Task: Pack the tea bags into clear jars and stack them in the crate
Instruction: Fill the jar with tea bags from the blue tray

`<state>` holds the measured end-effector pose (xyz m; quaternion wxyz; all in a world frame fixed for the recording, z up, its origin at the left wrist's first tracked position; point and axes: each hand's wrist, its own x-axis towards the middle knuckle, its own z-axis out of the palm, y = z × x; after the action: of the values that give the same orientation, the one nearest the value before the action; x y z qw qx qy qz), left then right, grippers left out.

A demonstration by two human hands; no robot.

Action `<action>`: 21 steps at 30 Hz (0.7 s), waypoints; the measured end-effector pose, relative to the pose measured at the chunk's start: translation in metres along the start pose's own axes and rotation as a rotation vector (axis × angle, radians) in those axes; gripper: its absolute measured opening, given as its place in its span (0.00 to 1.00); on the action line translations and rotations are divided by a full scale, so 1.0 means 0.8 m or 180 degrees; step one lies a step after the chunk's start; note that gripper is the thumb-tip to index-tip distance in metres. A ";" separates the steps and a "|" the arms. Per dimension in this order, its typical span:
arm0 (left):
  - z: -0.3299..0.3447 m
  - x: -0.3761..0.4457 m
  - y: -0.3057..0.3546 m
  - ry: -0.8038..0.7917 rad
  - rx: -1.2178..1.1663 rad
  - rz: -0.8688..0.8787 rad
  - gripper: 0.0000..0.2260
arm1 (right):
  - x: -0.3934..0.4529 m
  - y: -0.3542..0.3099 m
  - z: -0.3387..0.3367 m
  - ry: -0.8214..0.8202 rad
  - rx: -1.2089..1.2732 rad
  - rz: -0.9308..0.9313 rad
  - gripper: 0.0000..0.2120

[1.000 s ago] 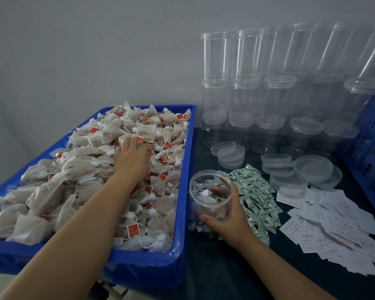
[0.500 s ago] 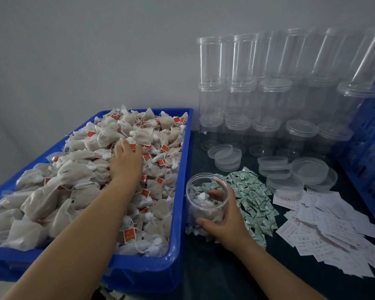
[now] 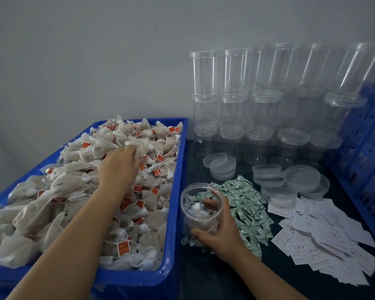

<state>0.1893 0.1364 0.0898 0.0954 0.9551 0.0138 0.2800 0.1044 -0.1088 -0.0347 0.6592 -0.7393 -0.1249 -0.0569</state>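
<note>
A blue bin (image 3: pixel 175 213) on the left is heaped with pale tea bags (image 3: pixel 74 191) bearing red tags. My left hand (image 3: pixel 119 165) lies on the heap near its far middle, fingers curled down into the bags; whether it holds one is hidden. An open clear jar (image 3: pixel 200 211) with a few tea bags inside stands just right of the bin. My right hand (image 3: pixel 220 232) grips it from the right side, fingers wrapped round its wall.
Stacks of empty clear jars (image 3: pixel 247 109) line the wall at the back right. Loose clear lids (image 3: pixel 221 164) lie in front of them. Small green-white sachets (image 3: pixel 245 208) and white paper slips (image 3: pixel 325 241) cover the dark table. A blue crate (image 3: pixel 366 152) stands at the right edge.
My left hand has slid a little farther over the tea bags and its fingers have curled down. My right hand still holds the jar in place.
</note>
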 end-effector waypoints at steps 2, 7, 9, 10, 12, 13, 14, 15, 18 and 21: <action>-0.009 -0.004 0.018 0.0097 -0.0625 0.0155 0.13 | 0.000 0.001 0.000 -0.0001 0.0024 0.0009 0.48; -0.045 -0.035 0.078 -0.0608 -0.2228 0.0941 0.04 | -0.001 0.004 0.001 0.0037 0.0009 -0.0006 0.49; -0.051 -0.049 0.093 -0.1240 -0.2566 0.1194 0.03 | 0.000 0.001 0.001 0.0050 0.0011 -0.0047 0.46; -0.051 -0.053 0.098 -0.1447 -0.2552 0.1330 0.04 | 0.001 0.000 0.002 0.0053 0.0028 -0.0067 0.45; -0.046 -0.058 0.102 -0.1656 -0.2425 0.1562 0.06 | 0.000 -0.001 0.002 0.0037 0.0092 -0.0112 0.44; -0.044 -0.059 0.103 -0.1720 -0.2369 0.1648 0.07 | -0.001 0.000 0.002 0.0005 0.0135 -0.0125 0.44; -0.041 -0.060 0.103 -0.1784 -0.2306 0.1720 0.08 | -0.002 0.001 0.002 -0.0038 0.0193 -0.0127 0.44; -0.039 -0.060 0.104 -0.1843 -0.2232 0.1796 0.09 | -0.002 0.001 0.002 -0.0080 0.0255 -0.0120 0.44; -0.034 -0.061 0.106 -0.1913 -0.1860 0.2157 0.09 | 0.000 0.003 0.001 -0.0062 0.0229 -0.0149 0.44; -0.031 -0.061 0.108 -0.1945 -0.1487 0.2417 0.10 | 0.003 0.006 0.000 -0.0021 0.0136 -0.0135 0.46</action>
<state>0.1327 0.0520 0.1011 0.1971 0.8843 -0.4234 -0.0001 0.1076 -0.1089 -0.0390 0.6731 -0.7224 -0.1438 -0.0658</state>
